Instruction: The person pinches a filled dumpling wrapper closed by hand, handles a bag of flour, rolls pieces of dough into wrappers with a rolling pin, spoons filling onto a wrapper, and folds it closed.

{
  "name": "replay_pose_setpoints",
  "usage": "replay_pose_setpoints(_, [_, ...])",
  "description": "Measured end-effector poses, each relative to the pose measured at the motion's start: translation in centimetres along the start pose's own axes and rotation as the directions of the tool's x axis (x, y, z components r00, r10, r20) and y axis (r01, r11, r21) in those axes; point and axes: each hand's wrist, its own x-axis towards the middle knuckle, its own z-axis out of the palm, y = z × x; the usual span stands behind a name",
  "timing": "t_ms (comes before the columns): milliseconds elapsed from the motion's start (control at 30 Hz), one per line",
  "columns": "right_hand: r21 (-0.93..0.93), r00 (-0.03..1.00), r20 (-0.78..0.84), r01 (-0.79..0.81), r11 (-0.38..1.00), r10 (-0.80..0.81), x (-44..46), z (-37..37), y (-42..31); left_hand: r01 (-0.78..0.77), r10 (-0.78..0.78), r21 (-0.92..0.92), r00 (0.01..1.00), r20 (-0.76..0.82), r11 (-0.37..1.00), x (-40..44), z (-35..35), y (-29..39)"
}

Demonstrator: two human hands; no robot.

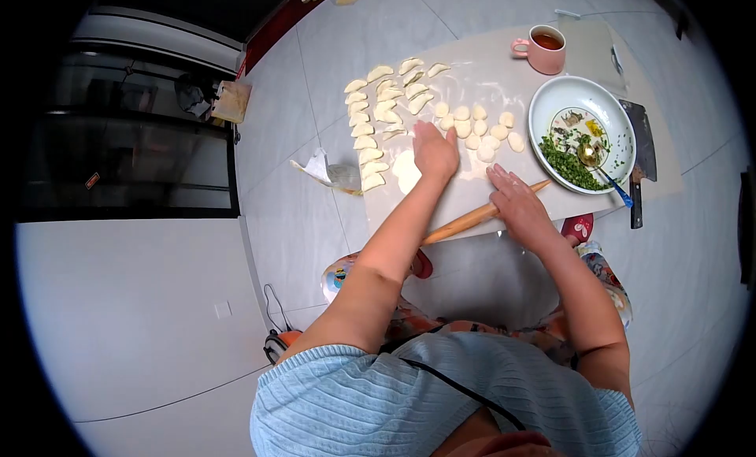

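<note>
My left hand [435, 151] reaches over the work surface, palm down with its fingers stretched out. Its fingertips are beside the small dough pieces [462, 128]; whether they touch one cannot be told. Flat dough wrappers [406, 172] lie just left of that wrist. My right hand [520, 206] rests across a tapered wooden rolling pin [465, 223], fingers extended forward past it and covering part of its length. Rows of folded dumplings [365, 142] stand at the left of the surface, with more dumplings [413, 87] toward the back.
A white bowl [543, 102] at the right holds chopped greens [568, 161], seasonings and a spoon [613, 183]. A cleaver [642, 142] lies beside it. Behind stands a pink mug [545, 57] of reddish-brown liquid. A crumpled bag [331, 172] lies beyond the left edge.
</note>
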Motion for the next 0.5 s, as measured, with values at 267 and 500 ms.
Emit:
replay_pose_setpoints(267, [-0.022,1.000,0.015,-0.005,1.000,0.005,-0.1,-0.5,-0.3,-0.295,0.328,-0.203,0.932,0.154,0.934,-7.4,-2.9,-0.6])
replay_pose_setpoints(500, [0.031,0.999,0.032,0.007,0.999,-0.008,-0.3,-0.6,-0.5,-0.227,0.232,0.222,0.973,0.007,0.948,-4.6,-0.1,-1.8])
